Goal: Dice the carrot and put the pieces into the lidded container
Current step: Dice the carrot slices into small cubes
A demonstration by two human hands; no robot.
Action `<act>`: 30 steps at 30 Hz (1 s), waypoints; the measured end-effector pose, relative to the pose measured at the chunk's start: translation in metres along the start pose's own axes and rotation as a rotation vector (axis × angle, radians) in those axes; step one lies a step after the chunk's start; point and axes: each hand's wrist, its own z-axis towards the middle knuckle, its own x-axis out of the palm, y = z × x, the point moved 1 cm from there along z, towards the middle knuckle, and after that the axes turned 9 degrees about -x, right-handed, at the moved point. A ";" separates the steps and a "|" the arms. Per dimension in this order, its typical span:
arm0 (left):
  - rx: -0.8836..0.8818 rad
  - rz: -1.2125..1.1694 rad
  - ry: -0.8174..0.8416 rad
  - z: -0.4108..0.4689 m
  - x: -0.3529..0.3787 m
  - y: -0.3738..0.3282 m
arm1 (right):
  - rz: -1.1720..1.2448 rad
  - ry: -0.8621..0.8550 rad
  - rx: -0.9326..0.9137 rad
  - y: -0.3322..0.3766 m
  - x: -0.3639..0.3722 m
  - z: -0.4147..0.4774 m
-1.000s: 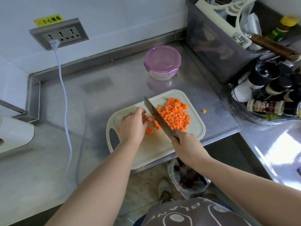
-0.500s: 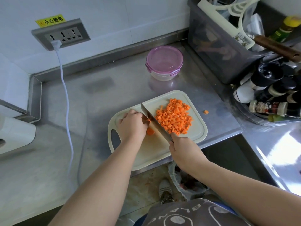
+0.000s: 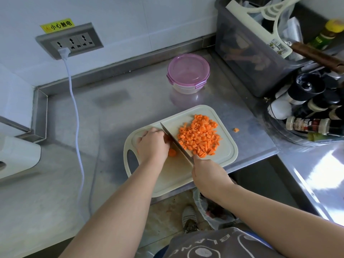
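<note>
A cream cutting board [image 3: 226,156] lies at the steel counter's front edge. A heap of diced carrot [image 3: 200,135] covers its right half. My left hand [image 3: 152,144] curls over the last carrot piece [image 3: 172,152], most of which it hides. My right hand [image 3: 209,175] grips the handle of a cleaver [image 3: 175,142], whose blade stands edge-down on the board against my left fingers. The lidded container [image 3: 188,72], with its pink lid clipped on, sits behind the board. One carrot cube [image 3: 236,129] lies on the counter to the right.
A grey bin [image 3: 247,53] of utensils and a tray of spice bottles [image 3: 312,125] crowd the right side. A white power cord [image 3: 76,108] runs down from the wall socket [image 3: 69,40]. A white appliance [image 3: 16,157] stands at the left. A bin bag [image 3: 208,211] hangs below the counter.
The cleaver has come down from a raised tilt and shifted left, its blade now standing on the board against my left fingers. My left hand drew slightly left along the carrot.
</note>
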 end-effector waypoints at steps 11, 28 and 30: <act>0.053 -0.205 0.046 0.002 0.007 -0.009 | 0.174 -0.147 0.002 -0.017 -0.030 -0.007; 0.325 -0.226 0.193 0.005 -0.054 -0.031 | -0.625 -0.287 -0.187 -0.062 -0.059 -0.026; 0.322 -0.190 0.247 0.008 -0.044 -0.039 | -0.675 -0.309 -0.169 -0.063 -0.061 -0.027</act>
